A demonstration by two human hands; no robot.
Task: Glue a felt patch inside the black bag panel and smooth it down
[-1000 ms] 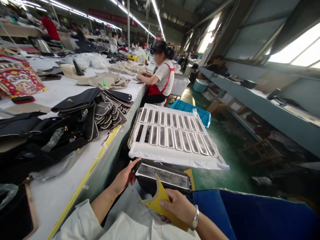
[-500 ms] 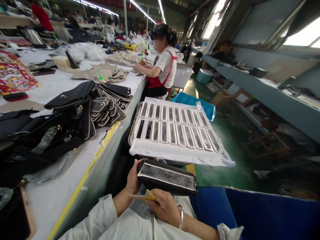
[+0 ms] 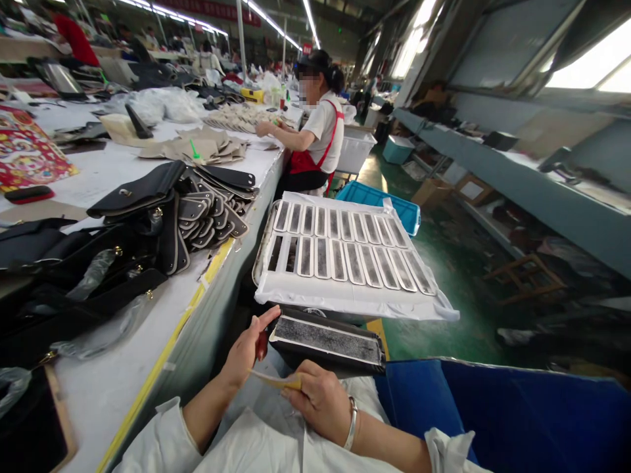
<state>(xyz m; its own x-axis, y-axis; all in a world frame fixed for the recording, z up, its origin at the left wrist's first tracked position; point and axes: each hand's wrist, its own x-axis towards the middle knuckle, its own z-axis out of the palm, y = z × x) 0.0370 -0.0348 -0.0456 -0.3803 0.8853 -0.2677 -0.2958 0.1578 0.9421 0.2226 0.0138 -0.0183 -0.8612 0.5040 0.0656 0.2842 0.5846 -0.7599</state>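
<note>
A black bag-like piece [image 3: 328,341] lies across my lap, one long narrow side facing up. That side bears a speckled grey rectangle bordered in white. My left hand [image 3: 246,348] is at its left end, fingers stretched out and apart; whether the fingertips touch the bag I cannot tell. My right hand [image 3: 318,397] is closed on a thin, flat yellowish strip [image 3: 279,379], in front of the bag's near side. The strip's pale tip points left, toward my left hand. What the strip is made of does not show.
A white-covered board [image 3: 340,295] beyond the bag carries rows of narrow grey panels. Black bags [image 3: 133,190] and stacked straps [image 3: 211,213] lie on the table at left. A co-worker [image 3: 320,125] sits ahead; a blue bin [image 3: 384,203] stands behind the board.
My left hand has let go of the bag's left end, moved slightly left, and its fingers have straightened. My right hand still holds the yellowish strip, with little movement.
</note>
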